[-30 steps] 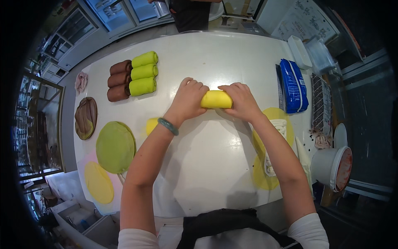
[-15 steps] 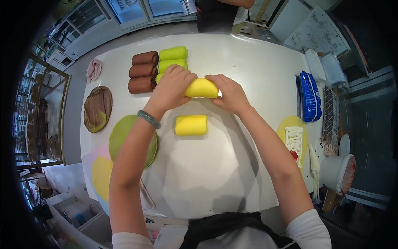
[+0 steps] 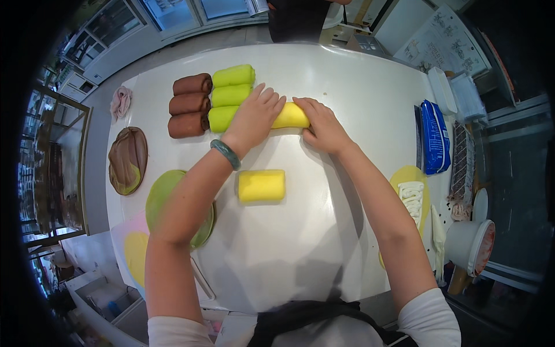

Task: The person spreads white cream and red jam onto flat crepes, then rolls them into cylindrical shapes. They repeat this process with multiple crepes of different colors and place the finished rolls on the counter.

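Observation:
A yellow crepe roll [image 3: 291, 117] is held at its two ends between my hands, at the white tabletop beyond the middle. My left hand [image 3: 257, 115] covers its left end, with the fingers curved over it. At the right end, my right hand [image 3: 324, 124] grips with fingers on top and thumb at the near side. Closer to me lies a second yellow crepe roll [image 3: 262, 185]. Left of my left hand, three green rolls [image 3: 232, 96] sit in a column beside three brown rolls [image 3: 189, 104].
A stack of green crepes [image 3: 165, 194] lies partly under my left forearm, with brown crepes [image 3: 128, 161] farther left. On the right are a yellow crepe with white cream [image 3: 411, 198], a piping bag [image 3: 438, 237], a blue package [image 3: 435, 139] and a white tub [image 3: 467, 247]. Another person [image 3: 298, 20] stands across the table.
My hands have shifted slightly right with the yellow roll and brought it lower, onto or close to the tabletop. More of the nearest green roll now shows.

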Tool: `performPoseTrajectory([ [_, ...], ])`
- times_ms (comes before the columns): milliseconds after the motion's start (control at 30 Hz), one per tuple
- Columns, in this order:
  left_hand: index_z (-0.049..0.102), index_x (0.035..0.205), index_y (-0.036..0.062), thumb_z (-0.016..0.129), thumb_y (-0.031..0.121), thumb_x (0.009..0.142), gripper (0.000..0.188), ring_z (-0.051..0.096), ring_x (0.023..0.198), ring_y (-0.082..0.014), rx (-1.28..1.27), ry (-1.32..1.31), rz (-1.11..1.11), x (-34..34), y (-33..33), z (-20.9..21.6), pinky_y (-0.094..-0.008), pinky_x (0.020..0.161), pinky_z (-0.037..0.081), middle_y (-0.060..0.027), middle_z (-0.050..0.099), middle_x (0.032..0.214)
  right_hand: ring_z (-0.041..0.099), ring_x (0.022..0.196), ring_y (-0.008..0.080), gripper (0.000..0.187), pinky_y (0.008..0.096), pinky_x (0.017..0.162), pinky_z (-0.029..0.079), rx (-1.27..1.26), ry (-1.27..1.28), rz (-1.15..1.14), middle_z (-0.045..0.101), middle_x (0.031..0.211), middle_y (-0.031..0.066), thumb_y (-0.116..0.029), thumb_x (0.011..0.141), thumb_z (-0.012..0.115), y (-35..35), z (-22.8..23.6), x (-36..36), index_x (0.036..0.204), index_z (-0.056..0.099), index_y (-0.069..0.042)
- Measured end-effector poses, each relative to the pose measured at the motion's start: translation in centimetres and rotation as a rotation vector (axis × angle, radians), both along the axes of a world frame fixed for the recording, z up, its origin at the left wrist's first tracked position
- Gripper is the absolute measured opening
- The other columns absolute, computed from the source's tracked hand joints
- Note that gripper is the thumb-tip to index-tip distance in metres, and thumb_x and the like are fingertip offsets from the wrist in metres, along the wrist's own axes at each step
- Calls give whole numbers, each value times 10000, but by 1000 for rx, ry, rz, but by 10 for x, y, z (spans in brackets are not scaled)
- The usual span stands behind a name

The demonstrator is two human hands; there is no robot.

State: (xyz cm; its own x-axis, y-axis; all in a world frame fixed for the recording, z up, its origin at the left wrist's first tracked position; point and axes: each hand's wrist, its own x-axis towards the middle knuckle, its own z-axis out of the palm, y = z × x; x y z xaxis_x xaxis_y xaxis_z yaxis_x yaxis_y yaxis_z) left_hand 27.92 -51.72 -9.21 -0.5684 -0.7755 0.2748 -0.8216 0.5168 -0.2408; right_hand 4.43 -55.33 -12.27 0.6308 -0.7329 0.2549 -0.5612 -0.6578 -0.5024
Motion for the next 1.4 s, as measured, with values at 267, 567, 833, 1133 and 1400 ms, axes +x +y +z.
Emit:
performPoseTrajectory([
  [267,465,1502,34,887,223,720,909,525,1306,-375,672,606,75,56,124,56,-469,1128,430,-167,561,1416,449,1398,376,762,499,1157,351,93,-141,334,481,1519,150,-312,841,802,91,22,-13,1500,476,-113],
  [567,547,1364,60,847,185,701,738,574,1136,-368,442,597,3,42,134,15,-474,1009,450,-143,621,1183,592,1205,358,854,454,1045,461,146,-126,300,621,1297,131,-178,737,893,97,14,12,1474,467,-110],
  [833,595,1222,73,840,193,705,585,607,1088,-331,15,411,-66,11,-35,54,-503,1142,399,-111,655,1076,579,1300,304,772,407,1095,508,32,-97,109,574,1414,100,-110,782,887,-61,67,-2,1455,510,-128],
  [1133,672,1102,68,796,179,755,385,626,1149,-285,283,-31,117,11,-61,26,-506,1257,317,-89,689,1028,590,1259,273,783,375,1076,530,548,-114,203,485,1478,122,-49,844,769,-93,13,5,1556,451,-128],
  [1400,522,1475,12,627,313,993,578,451,1465,-355,175,228,206,-27,-45,18,-510,1251,307,-182,530,1532,478,1461,263,718,413,1206,408,390,-144,31,490,1590,116,-35,923,617,-62,63,-42,1602,414,-149],
])
